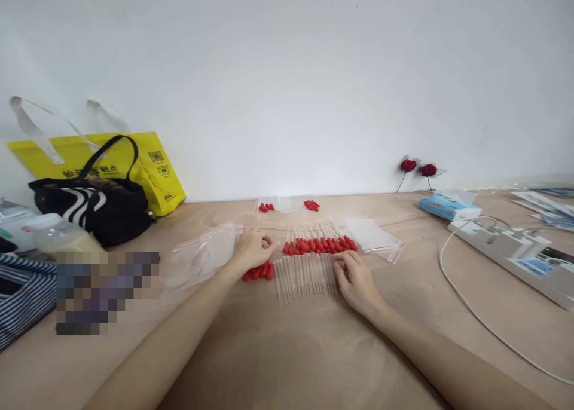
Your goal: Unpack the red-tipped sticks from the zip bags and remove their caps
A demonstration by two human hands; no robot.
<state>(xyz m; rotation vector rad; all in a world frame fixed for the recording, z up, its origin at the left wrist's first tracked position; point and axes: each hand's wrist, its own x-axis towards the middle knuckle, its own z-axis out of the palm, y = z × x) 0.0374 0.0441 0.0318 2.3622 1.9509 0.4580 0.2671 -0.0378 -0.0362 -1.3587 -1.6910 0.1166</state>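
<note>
Row of red bulbs [320, 245] lies across the table [287, 356]; thin clear tubes [307, 277] spread in front of it, more behind. Left hand [255, 250] at the row's left end, fingers curled; cannot tell whether it pinches anything. Smaller red pile [258, 271] front-left of the row. Right hand [356, 280] at the row's front right, fingers bent beside the tubes; grip unclear. Clear bags [201, 256] left of the row, bag stack [376, 236] just right. Tissue pack [448, 207] farther right.
</note>
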